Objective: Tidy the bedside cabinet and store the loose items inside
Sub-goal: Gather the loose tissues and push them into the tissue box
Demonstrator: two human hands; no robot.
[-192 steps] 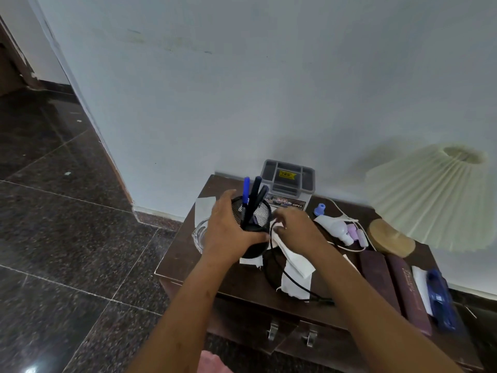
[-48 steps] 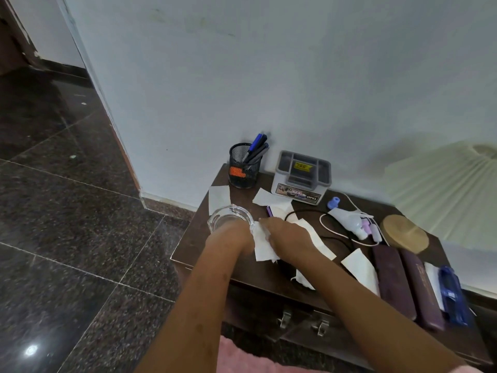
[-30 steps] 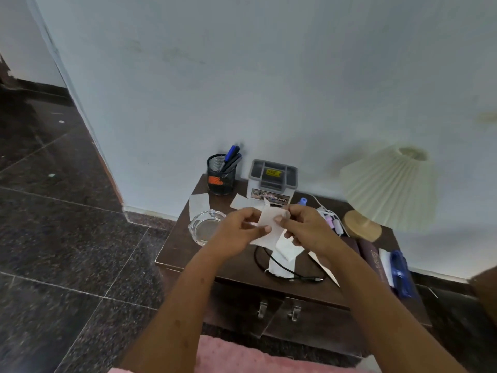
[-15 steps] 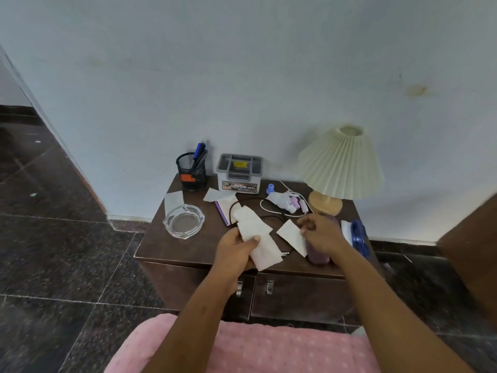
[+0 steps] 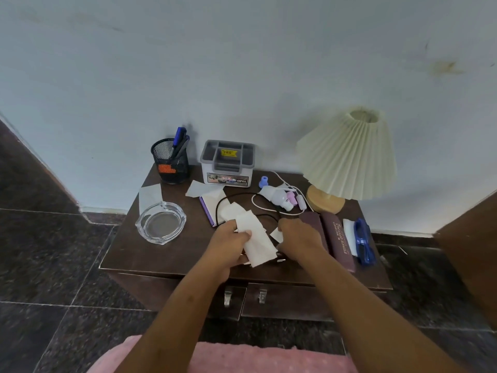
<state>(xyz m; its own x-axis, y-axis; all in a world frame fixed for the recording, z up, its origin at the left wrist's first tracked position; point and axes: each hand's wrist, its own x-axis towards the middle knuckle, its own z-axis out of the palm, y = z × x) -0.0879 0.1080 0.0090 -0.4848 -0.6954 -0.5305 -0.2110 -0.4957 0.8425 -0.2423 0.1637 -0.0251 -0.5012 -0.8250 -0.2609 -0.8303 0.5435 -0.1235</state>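
A dark wooden bedside cabinet stands against the wall, its two front doors closed. My left hand grips a stack of white paper tissues above the front middle of the top. My right hand pinches another small white tissue beside it. More white tissues lie further back. A black cable loops under the tissues.
On the top stand a glass ashtray, a mesh pen holder, a grey organiser box, a white charger bundle, a pleated lamp, two maroon cases and a blue item. Pink cloth lies below.
My left hand lifted tissues off the top and keeps holding them. My right hand has moved left from the maroon cases to a small tissue. The view has pulled back from the cabinet.
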